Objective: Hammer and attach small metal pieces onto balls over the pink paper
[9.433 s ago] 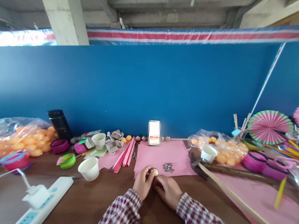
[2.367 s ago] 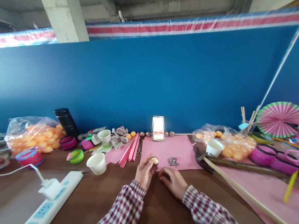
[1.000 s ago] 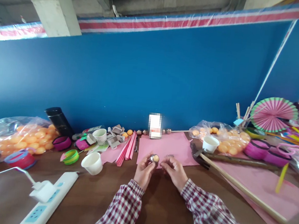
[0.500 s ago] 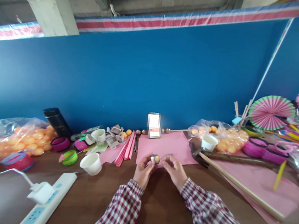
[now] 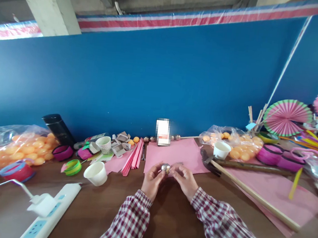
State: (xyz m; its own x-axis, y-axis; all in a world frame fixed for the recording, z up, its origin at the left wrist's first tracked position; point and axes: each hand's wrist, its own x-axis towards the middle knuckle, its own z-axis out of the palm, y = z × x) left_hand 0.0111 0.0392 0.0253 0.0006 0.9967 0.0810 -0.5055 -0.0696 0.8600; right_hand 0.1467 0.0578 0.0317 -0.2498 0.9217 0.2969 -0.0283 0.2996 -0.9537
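A small ball (image 5: pixel 165 167) with a shiny silver, foil-like surface sits between the thumb and fingers of my left hand (image 5: pixel 152 179), just above the near edge of the pink paper sheet (image 5: pixel 172 152). Close on its right is my right hand (image 5: pixel 183 178), thumb and forefinger drawn together at the ball's side. Whether those fingertips pinch a scrap or only touch the ball is too small to tell. Several similar silver balls (image 5: pixel 177 137) stand in a row behind the paper, beside a small white, blurred-out object (image 5: pixel 162 132).
Left: a bag of orange balls (image 5: pixel 27 148), a white power strip (image 5: pixel 52 210), a white paper cup (image 5: pixel 95 173) and folded pink strips (image 5: pixel 134 156). Right: a hammer (image 5: pixel 253 195) lies across pink paper, near another cup (image 5: pixel 221 150) and a second ball bag (image 5: pixel 242 148). A blue partition (image 5: pixel 166 70) rises behind.
My right fingers have come closer to the ball. The orange-yellow patch that showed on its right side now appears silver. The camera view has shifted slightly.
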